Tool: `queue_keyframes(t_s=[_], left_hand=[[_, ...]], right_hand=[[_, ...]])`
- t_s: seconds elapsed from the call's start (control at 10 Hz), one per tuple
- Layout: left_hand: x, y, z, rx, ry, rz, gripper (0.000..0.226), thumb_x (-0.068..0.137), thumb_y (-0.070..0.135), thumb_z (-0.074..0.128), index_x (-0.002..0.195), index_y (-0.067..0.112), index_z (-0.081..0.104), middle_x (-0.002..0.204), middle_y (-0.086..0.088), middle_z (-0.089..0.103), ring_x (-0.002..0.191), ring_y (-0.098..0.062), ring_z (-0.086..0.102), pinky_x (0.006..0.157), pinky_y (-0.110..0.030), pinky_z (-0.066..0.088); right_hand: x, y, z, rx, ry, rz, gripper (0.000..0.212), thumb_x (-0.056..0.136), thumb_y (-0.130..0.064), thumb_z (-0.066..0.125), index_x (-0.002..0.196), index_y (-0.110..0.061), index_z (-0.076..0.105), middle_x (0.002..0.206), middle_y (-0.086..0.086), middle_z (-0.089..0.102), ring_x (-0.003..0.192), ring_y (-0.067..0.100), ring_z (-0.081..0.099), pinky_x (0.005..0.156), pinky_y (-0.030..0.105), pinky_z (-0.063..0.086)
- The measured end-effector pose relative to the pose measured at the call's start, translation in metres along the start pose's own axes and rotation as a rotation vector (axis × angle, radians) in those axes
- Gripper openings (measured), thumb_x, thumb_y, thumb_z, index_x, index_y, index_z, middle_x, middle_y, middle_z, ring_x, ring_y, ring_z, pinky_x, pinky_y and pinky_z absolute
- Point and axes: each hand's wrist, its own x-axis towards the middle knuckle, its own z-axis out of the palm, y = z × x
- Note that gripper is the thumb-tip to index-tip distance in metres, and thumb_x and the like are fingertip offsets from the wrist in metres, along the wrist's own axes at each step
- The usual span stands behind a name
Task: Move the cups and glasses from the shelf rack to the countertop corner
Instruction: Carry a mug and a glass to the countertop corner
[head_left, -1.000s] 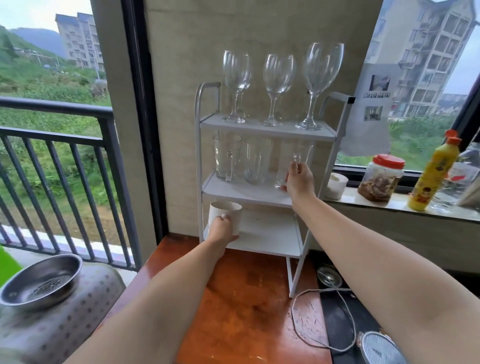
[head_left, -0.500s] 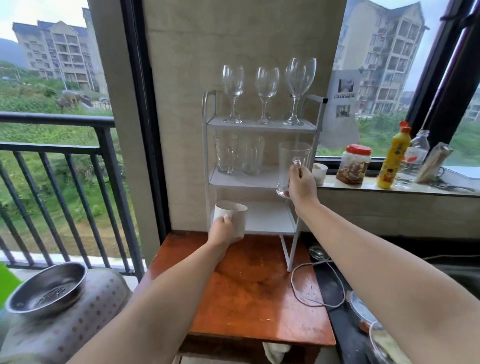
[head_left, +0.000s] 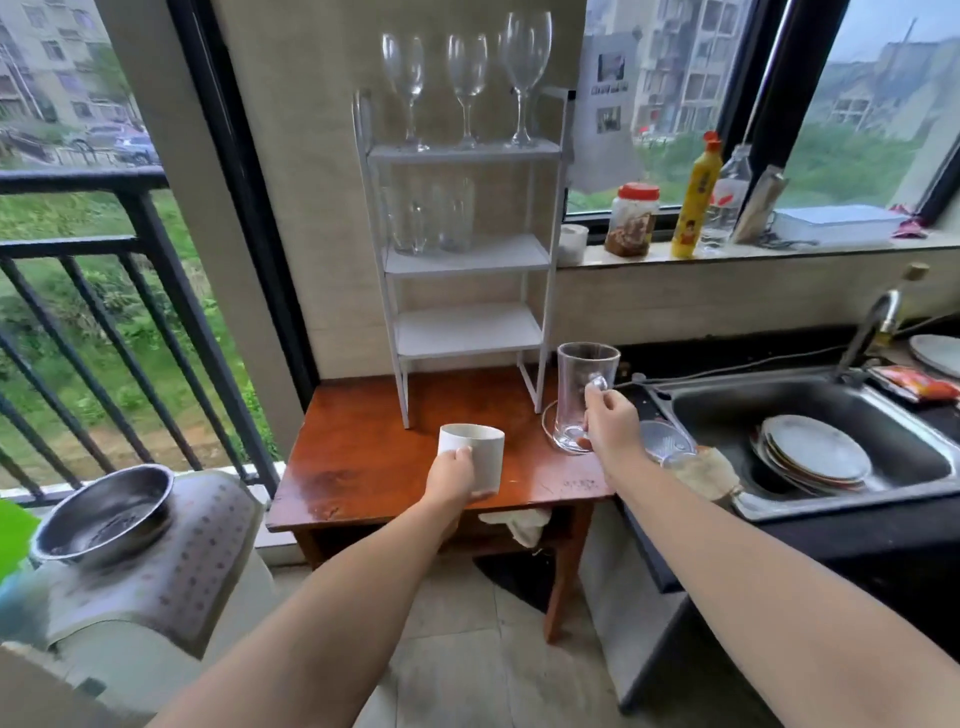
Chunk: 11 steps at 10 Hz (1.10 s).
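Head view looks down over both forearms toward a white shelf rack (head_left: 467, 249) standing at the back of a reddish wooden table (head_left: 363, 457). Nearer the camera, the left hand (head_left: 451, 475) is wrapped around a white mug (head_left: 475, 452), fingers closed on its near side, the mug upright and carried above the front part of the table, clear of the rack. To its right, the right hand (head_left: 613, 423) holds a tall clear glass mug (head_left: 584, 395) by its handle, fingers curled shut on it; the glass stands upright, its long axis vertical, with its base low over the table's right edge; whether it touches the wood I cannot tell. Both cups are off the rack and lie ahead of the fingers, away from the body. A dark countertop (head_left: 810, 540) with a sink (head_left: 701, 405) full of plates (head_left: 815, 457) runs off to the right, so the right hand is the nearer one to it and would likely set down first. Left on the rack are three wine glasses (head_left: 467, 78) on the top tier and a few clear glasses (head_left: 431, 221) on the middle tier; the bottom tier is bare.
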Motion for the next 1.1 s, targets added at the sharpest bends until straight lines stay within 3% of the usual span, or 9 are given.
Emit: queue_keyframes(t_s=[0.1,0.2,0.3,0.4,0.5,0.6,0.7,0.9,1.1], left_hand=[[-0.016,-0.011,0.018,0.075,-0.017,-0.028,0.062,0.090,0.037,0.061,0.137,0.000,0.043,0.133,-0.015,0.057,0.112,-0.026,0.060,0.093,-0.032,0.050],[-0.044,-0.014,0.050,-0.069,-0.058,-0.094,0.043,0.096,0.025,0.047,0.132,0.000,0.048,0.119,-0.018,0.062,0.075,-0.021,0.064,0.062,-0.032,0.059],[-0.060,-0.019,0.087,-0.100,-0.131,-0.061,0.040,0.098,0.019,0.043,0.130,-0.003,0.050,0.110,-0.014,0.055,0.083,-0.025,0.060,0.050,-0.030,0.058],[-0.088,-0.026,0.133,-0.069,-0.214,-0.025,0.038,0.099,0.016,0.041,0.129,-0.005,0.051,0.113,-0.023,0.054,0.074,-0.022,0.054,0.043,-0.028,0.056],[-0.120,-0.041,0.191,-0.013,-0.275,-0.044,0.040,0.098,0.017,0.044,0.128,-0.008,0.052,0.091,-0.015,0.049,0.061,-0.017,0.047,0.034,-0.025,0.052],[-0.158,-0.063,0.251,0.031,-0.346,-0.042,0.038,0.096,0.015,0.045,0.127,-0.007,0.053,0.106,-0.016,0.052,0.079,-0.026,0.054,0.032,-0.025,0.051],[-0.212,-0.090,0.327,0.072,-0.444,-0.061,0.040,0.095,0.012,0.045,0.127,-0.010,0.053,0.106,-0.022,0.052,0.074,-0.024,0.050,0.032,-0.024,0.050],[-0.308,-0.123,0.449,0.172,-0.636,-0.090,0.038,0.090,0.013,0.043,0.119,-0.005,0.059,0.087,-0.009,0.045,0.060,-0.016,0.042,0.033,-0.022,0.049],[-0.393,-0.139,0.547,0.304,-0.838,-0.091,0.020,0.090,0.022,0.049,0.087,0.004,0.056,0.069,-0.003,0.041,0.058,-0.015,0.042,0.034,-0.020,0.047]], right_hand=[[-0.020,0.027,-0.029,0.015,0.042,0.095,0.041,0.093,-0.038,0.047,0.058,-0.017,0.045,0.057,0.002,0.044,0.057,0.017,0.043,0.068,0.037,0.046],[-0.036,0.053,-0.063,0.068,0.129,0.161,0.045,0.095,-0.037,0.048,0.058,-0.013,0.044,0.056,0.003,0.042,0.053,0.015,0.040,0.051,0.023,0.038],[-0.054,0.073,-0.105,0.116,0.188,0.258,0.047,0.095,-0.042,0.048,0.058,-0.013,0.048,0.057,0.002,0.046,0.049,0.015,0.043,0.048,0.025,0.036],[-0.074,0.097,-0.160,0.145,0.258,0.336,0.055,0.092,-0.054,0.048,0.052,-0.015,0.047,0.053,0.001,0.046,0.049,0.016,0.043,0.051,0.028,0.037],[-0.103,0.125,-0.231,0.104,0.310,0.382,0.050,0.092,-0.050,0.048,0.052,-0.019,0.047,0.055,0.000,0.046,0.051,0.017,0.043,0.057,0.030,0.039],[-0.138,0.150,-0.303,0.063,0.359,0.433,0.047,0.090,-0.045,0.049,0.051,-0.019,0.047,0.057,-0.001,0.046,0.054,0.016,0.044,0.067,0.034,0.041],[-0.180,0.176,-0.390,0.074,0.497,0.484,0.046,0.093,-0.037,0.048,0.051,-0.018,0.044,0.055,0.001,0.044,0.050,0.016,0.042,0.056,0.028,0.039],[-0.252,0.213,-0.524,0.134,0.713,0.587,0.043,0.093,-0.040,0.045,0.056,-0.018,0.046,0.056,0.000,0.044,0.049,0.016,0.042,0.054,0.025,0.043],[-0.316,0.241,-0.622,0.243,0.943,0.652,0.048,0.095,-0.037,0.043,0.052,-0.015,0.042,0.048,0.005,0.043,0.045,0.020,0.039,0.051,0.024,0.041]])
